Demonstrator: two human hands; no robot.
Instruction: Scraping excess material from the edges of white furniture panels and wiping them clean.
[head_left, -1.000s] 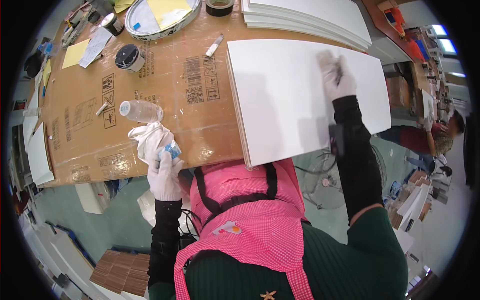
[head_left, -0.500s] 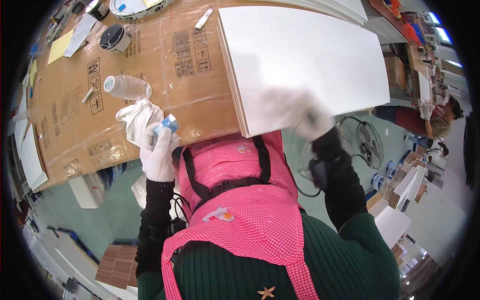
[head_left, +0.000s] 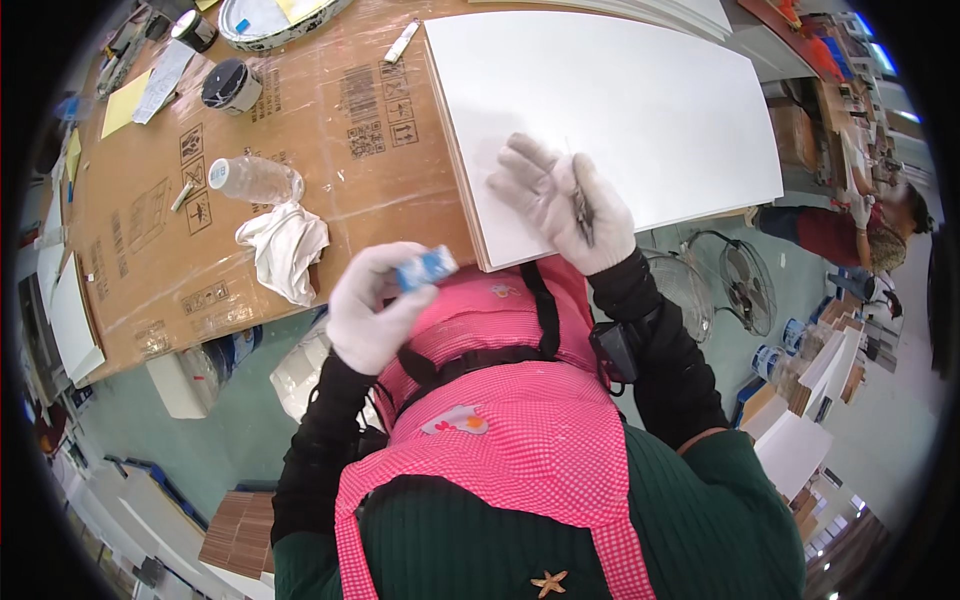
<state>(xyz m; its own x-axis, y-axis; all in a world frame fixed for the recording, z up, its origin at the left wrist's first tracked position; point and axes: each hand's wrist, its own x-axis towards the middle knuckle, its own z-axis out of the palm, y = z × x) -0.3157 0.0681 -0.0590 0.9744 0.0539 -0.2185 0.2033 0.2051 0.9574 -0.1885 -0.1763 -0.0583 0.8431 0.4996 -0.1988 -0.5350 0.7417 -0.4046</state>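
White-gloved, my left hand pinches a small blue-and-white block in front of the table edge, over my apron. My right hand, also in a white glove, is above the white board stack, palm partly turned up. Its thumb presses a thin dark metal tool against the palm while the other fingers stretch out to the left. The tool's exact kind is too small to make out. A crumpled white cloth lies on the table near my left hand, beside a clear plastic bottle on its side.
Cardboard covers the table. Toward the far left are a dark-topped tub, papers and a round lid. A white marker-like stick lies by the boards. On the right, a fan stands on the floor; another person is beyond.
My left hand has moved right, away from the cloth, carrying the blue-and-white block. My right hand has shifted left, turned its palm up and slowed from a blur; the metal tool now shows.
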